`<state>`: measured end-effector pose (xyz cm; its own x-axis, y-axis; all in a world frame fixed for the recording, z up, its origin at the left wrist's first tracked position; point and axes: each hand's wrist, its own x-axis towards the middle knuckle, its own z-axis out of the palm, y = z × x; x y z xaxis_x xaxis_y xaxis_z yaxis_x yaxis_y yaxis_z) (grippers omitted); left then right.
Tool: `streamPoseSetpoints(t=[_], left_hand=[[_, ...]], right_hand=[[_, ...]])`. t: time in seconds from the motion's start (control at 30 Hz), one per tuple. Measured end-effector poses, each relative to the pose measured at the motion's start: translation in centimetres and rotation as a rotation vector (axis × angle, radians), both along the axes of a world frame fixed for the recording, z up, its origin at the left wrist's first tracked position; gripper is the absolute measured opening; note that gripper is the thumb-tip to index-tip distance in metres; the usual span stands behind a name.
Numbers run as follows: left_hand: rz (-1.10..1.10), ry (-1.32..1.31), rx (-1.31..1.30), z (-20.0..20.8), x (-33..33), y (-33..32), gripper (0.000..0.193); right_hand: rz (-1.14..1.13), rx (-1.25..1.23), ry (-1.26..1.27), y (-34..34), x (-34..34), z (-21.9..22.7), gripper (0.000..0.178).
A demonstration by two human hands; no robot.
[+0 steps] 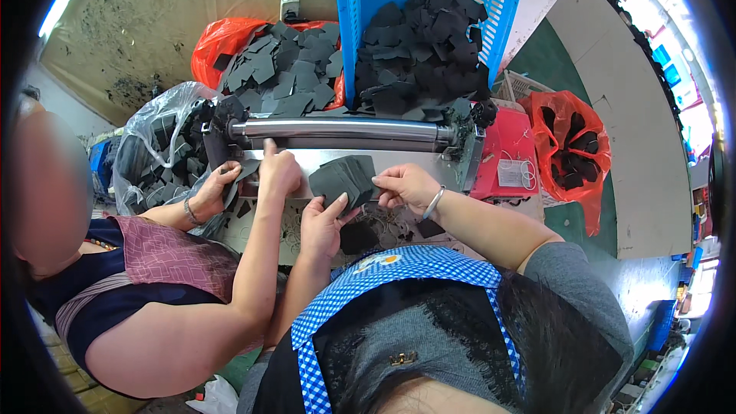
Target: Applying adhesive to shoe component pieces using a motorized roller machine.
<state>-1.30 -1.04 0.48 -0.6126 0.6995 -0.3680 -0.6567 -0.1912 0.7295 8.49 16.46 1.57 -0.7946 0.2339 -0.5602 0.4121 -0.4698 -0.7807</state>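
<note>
A fanned stack of dark grey, flat cut pieces (341, 178) is in my left hand (322, 226), whose thumb lies over the lower part of the stack. At the stack's right edge, my right hand (409, 188) is closed, thumb and forefinger pinching the edge of a piece; its other fingers are curled in. Both hands are in front of a machine with a shiny metal roller (341, 129) and a pale metal plate (303, 159) below it. Loose dark pieces (358, 238) lie on the surface under my hands.
At my left a co-worker's hands (280, 172) handle a dark piece at the roller. Behind the machine stand a blue plastic basket (506, 0) and a red bag (207, 50) heaped with dark pieces. A clear bag (138, 126) is at left, another red bag (594, 138) at right.
</note>
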Motion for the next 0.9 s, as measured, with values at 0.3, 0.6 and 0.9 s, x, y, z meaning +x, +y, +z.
streamPoseSetpoints(t=[0.3,0.6,0.9], left_hand=[[0.027,0.036,0.002,-0.3,0.0,-0.1,0.021],[-0.031,-0.057,0.075,0.1,0.4,0.1,0.022],[0.046,0.055,-0.003,-0.3,0.1,0.1,0.021]], right_hand=[[-0.226,-0.062,0.022,1.0,-1.2,0.0,0.020],[-0.003,-0.023,-0.095,0.6,-0.7,0.2,0.020],[0.055,-0.090,0.044,1.1,-0.9,-0.1,0.025]])
